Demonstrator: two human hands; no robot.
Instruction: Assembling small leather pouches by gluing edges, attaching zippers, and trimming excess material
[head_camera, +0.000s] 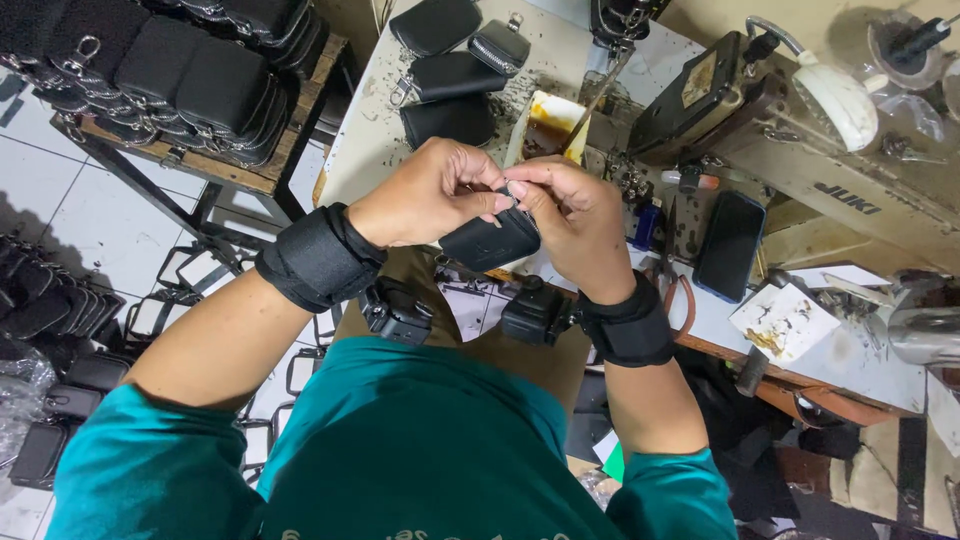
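White floor tiles (90, 220) lie at left under a metal-legged wooden rack (250, 172); a stained, pale table (375, 130) stretches rightward, carrying a cream sewing machine (850, 175)

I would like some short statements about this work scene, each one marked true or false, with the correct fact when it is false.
1. Both hands hold one small black pouch. True.
2. The left hand rests flat on the table. False: its fingers pinch the top of the pouch, together with the right hand.
3. A dark phone lies on the worktable. True.
4. The pouches on the table beyond the hands are red. False: they are black.
5. Both wrists carry black straps. True.
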